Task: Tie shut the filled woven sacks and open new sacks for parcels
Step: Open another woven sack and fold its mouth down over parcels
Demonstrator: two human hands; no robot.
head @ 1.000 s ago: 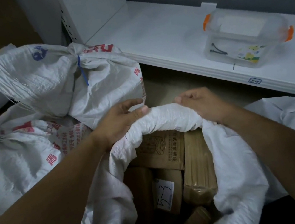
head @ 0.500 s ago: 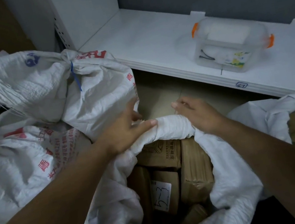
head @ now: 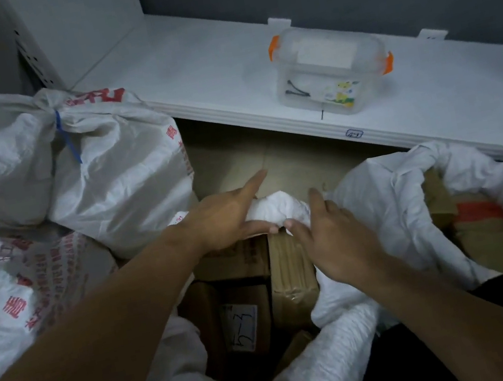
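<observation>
At six o'clock the parcel-filled sack (head: 329, 374) stands open, its bunched far rim (head: 275, 209) at centre pinched between the left hand's (head: 225, 220) thumb and straight forefinger, the right hand (head: 331, 238) resting at its four o'clock, fingers spread.

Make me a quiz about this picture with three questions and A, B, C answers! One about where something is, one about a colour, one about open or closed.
1. Where is the clear plastic box?
A. on the floor
B. on the white shelf
C. on a chair

2. What colour is the cable tie around the tied sack?
A. blue
B. yellow
C. pink

3. How is the nearest sack?
A. tied shut
B. empty
C. open, with parcels inside

Answers: 1 B, the box stands on the shelf top. 2 A, a blue strip cinches the neck. 3 C, its mouth gapes and brown parcels show.
</observation>
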